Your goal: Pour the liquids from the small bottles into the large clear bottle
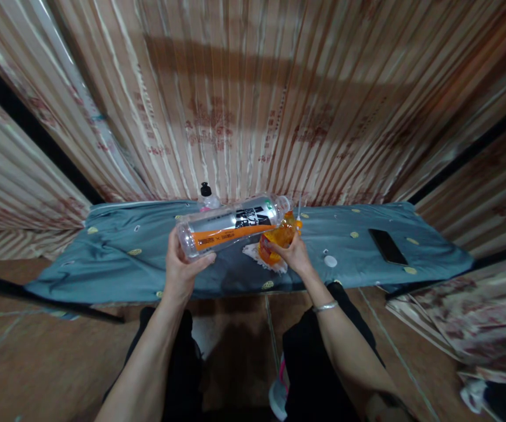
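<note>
The clear bottle [184, 237] has an orange-banded label [217, 237].

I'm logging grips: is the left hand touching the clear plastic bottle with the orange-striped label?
Touching. The head view shows the left hand cupped around the base end of the clear plastic bottle.

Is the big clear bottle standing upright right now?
No, the left hand holds the clear bottle tipped nearly onto its side.

1 phone [387, 246], 1 disc [330, 261] on teal cloth [121, 264]
</note>
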A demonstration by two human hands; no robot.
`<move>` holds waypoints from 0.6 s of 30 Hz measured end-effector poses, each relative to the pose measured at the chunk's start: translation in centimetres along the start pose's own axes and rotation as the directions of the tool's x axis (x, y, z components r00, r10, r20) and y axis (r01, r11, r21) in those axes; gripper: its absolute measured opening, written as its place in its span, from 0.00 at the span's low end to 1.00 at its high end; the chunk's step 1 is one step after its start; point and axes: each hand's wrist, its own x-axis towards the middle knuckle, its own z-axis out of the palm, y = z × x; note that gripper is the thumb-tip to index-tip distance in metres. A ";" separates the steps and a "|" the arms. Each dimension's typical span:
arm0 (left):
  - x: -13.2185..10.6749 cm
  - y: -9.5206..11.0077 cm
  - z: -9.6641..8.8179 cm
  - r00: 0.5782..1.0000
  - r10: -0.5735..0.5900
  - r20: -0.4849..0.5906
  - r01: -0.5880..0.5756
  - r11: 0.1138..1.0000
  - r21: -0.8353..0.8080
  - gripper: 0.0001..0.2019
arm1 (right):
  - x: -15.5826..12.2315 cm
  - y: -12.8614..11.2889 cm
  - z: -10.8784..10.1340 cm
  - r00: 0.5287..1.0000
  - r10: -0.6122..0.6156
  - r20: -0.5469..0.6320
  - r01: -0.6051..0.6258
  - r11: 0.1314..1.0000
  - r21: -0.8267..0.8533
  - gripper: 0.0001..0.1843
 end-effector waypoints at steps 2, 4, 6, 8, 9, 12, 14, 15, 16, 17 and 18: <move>0.0 0.0 0.0 1.000 0.007 -0.002 -0.007 1.000 0.001 0.50 | 0.0 0.0 0.0 1.000 0.003 0.001 -0.003 1.000 -0.004 0.44; 0.0 0.0 0.0 1.000 0.011 0.005 -0.011 1.000 0.005 0.49 | 0.0 0.0 0.0 1.000 0.003 0.000 -0.003 1.000 -0.008 0.44; 0.0 0.0 0.0 1.000 0.018 0.008 -0.019 1.000 0.009 0.50 | -0.1 0.0 0.0 1.000 -0.002 -0.001 0.002 1.000 -0.006 0.43; 0.0 0.0 0.0 1.000 0.021 0.003 -0.021 1.000 0.002 0.50 | -0.1 0.0 0.0 1.000 -0.010 0.002 0.010 1.000 0.002 0.43; 0.0 0.0 0.0 1.000 0.022 -0.004 -0.022 1.000 -0.002 0.51 | 0.0 0.0 0.0 1.000 -0.012 0.005 0.012 1.000 0.006 0.43; 0.0 0.0 0.1 1.000 0.022 -0.012 -0.022 1.000 -0.004 0.51 | -0.1 0.0 0.0 1.000 -0.015 0.013 0.015 1.000 0.014 0.43; 0.0 0.0 0.1 1.000 0.026 -0.007 -0.026 1.000 0.002 0.50 | -0.1 -0.1 -0.1 1.000 -0.017 0.016 0.017 1.000 0.018 0.44; 0.0 0.0 0.0 1.000 0.026 -0.005 -0.026 1.000 0.003 0.50 | -0.1 -0.1 -0.1 1.000 -0.018 0.016 0.018 1.000 0.021 0.44; 0.0 0.0 0.0 1.000 0.025 -0.005 -0.025 1.000 0.002 0.50 | -0.1 -0.1 -0.1 1.000 -0.018 0.015 0.018 1.000 0.021 0.44; 0.0 -0.1 0.0 1.000 0.022 -0.005 -0.022 1.000 -0.001 0.50 | -0.1 -0.2 -0.1 1.000 -0.017 0.014 0.017 1.000 0.020 0.44; 0.0 0.0 0.0 1.000 0.018 -0.006 -0.018 1.000 -0.005 0.50 | -0.1 -0.2 -0.1 1.000 -0.016 0.013 0.016 1.000 0.017 0.44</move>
